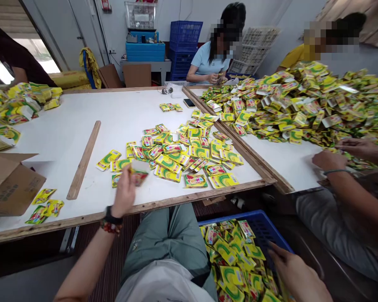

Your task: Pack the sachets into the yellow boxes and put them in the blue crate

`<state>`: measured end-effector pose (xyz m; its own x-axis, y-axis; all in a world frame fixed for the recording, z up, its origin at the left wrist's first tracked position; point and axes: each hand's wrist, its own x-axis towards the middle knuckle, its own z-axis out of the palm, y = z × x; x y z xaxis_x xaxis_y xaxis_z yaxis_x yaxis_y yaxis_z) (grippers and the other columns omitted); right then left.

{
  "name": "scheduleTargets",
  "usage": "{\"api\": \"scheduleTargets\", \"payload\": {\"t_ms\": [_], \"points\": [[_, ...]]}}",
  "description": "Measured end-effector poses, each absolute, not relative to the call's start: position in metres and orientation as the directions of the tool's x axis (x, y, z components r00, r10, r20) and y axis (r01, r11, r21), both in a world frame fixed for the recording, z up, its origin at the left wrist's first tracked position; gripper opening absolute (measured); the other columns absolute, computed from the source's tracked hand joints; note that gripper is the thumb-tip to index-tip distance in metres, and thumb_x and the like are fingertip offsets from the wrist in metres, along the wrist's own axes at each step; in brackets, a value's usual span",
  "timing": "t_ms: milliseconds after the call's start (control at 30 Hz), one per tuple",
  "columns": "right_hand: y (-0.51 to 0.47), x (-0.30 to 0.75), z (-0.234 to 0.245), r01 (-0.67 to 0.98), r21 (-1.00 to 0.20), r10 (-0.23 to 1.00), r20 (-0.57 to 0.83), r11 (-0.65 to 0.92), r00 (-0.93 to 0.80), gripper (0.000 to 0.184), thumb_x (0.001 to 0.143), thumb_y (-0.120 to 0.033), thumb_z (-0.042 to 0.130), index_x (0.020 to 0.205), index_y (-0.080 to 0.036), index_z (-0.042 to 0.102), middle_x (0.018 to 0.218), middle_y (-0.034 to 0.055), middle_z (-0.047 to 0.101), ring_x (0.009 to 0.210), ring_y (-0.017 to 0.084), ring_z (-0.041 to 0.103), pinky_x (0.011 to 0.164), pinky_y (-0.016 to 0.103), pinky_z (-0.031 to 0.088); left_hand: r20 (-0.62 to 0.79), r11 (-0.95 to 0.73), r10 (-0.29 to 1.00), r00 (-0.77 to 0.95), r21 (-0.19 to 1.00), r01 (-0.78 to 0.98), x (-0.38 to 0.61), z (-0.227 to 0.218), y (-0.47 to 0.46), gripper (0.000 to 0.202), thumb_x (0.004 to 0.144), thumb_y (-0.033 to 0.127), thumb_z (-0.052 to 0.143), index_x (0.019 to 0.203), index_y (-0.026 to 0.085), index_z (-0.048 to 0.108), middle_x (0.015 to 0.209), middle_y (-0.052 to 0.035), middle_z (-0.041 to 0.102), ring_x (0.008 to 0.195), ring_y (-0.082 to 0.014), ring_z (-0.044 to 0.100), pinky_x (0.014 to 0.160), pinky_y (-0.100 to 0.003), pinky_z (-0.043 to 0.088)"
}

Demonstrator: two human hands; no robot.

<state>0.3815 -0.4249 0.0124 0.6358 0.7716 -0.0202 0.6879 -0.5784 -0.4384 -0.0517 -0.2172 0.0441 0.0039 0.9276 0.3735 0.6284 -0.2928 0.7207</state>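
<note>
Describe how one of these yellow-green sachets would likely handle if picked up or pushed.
Probably light and floppy: the yellow-green sachet in the left hand seems to bend. Being flat, it would likely slide, not roll.

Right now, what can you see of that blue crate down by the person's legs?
The blue plastic crate sits below the table edge, beside the person's right leg. Its wall has a slotted lattice, and only part of it is in view. It is heaped with yellow-and-green sachets, and the person's right hand reaches in over its right side.
</note>
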Motion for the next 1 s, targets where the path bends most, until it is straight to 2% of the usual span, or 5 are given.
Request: {"api": "scheduleTargets", "payload": {"t_ms": [67, 200, 300, 800, 1000], "points": [[-0.413, 0.361, 0.017, 0.687, -0.446, 0.792, -0.088, -0.573, 0.604, 0.048, 0.063, -0.053, 0.065, 0.096, -0.021, 0.078, 0.057, 0.0116, 0.072, 0.047, 0.032, 0.066, 0.044, 0.04, 0.049, 0.344, -0.338, 0.936, 0.077, 0.814, 0.472, -0.01, 0.033, -0.236, 0.044, 0.098, 0.039, 0.028, 0.137, 0.019, 0.033, 0.134, -0.0126, 0.049, 0.127, -0.0241, 0.046, 0.107, -0.041, 0.038], [-0.355, 0.268, 0.036, 0.461, -0.865, 0.923, -0.007, -0.198, 0.384, 0.056, 0.077, -0.056, 0.057, 0.115, -0.017, 0.07, 0.111, 0.0125, 0.072, 0.101, 0.03, 0.067, 0.085, 0.04, 0.053, 0.339, -0.389, 0.919, 0.201, 0.862, 0.326, 0.057, 0.001, -0.259, 0.061, 0.09, 0.051, 0.043, 0.137, 0.015, 0.028, 0.124, -0.0157, 0.052, 0.116, -0.0264, 0.053, 0.097, -0.041, 0.046], [-0.308, 0.21, 0.044, 0.152, -0.988, 0.979, 0.025, -0.006, 0.204, 0.05, 0.082, -0.057, 0.054, 0.105, -0.017, 0.074, 0.107, 0.0088, 0.074, 0.101, 0.028, 0.067, 0.09, 0.04, 0.051, 0.355, -0.406, 0.913, 0.203, 0.842, 0.354, 0.081, -0.016, -0.26, 0.082, 0.068, 0.05, 0.073, 0.13, 0.017, 0.03, 0.114, -0.013, 0.055, 0.103, -0.0271, 0.06, 0.087, -0.041, 0.051], [-0.275, 0.181, 0.048, -0.155, -0.988, 0.957, -0.024, 0.022, 0.289, 0.041, 0.072, -0.049, 0.072, 0.048, -0.016, 0.064, 0.05, -0.0031, 0.055, 0.053, 0.01, 0.046, 0.053, 0.022, 0.04, 0.517, -0.491, 0.849, 0.109, 0.697, 0.523, 0.074, -0.009, -0.258, 0.074, 0.076, 0.041, 0.061, 0.139, 0.018, 0.028, 0.116, -0.012, 0.063, 0.088, -0.0232, 0.067, 0.072, -0.035, 0.056], [-0.269, 0.177, 0.047, -0.52, -0.823, 0.95, -0.305, -0.228, 0.065, 0.028, 0.059, -0.038, 0.083, 0.081, -0.02, 0.078, 0.08, 0.0017, 0.075, 0.071, 0.017, 0.064, 0.07, 0.028, 0.051, 0.71, -0.563, 0.705, 0.013, 0.547, 0.62, 0.073, -0.031, -0.263, 0.066, 0.077, 0.047, 0.06, 0.132, 0.018, 0.037, 0.108, -0.0118, 0.065, 0.078, -0.0231, 0.067, 0.064, -0.035, 0.055]]}}
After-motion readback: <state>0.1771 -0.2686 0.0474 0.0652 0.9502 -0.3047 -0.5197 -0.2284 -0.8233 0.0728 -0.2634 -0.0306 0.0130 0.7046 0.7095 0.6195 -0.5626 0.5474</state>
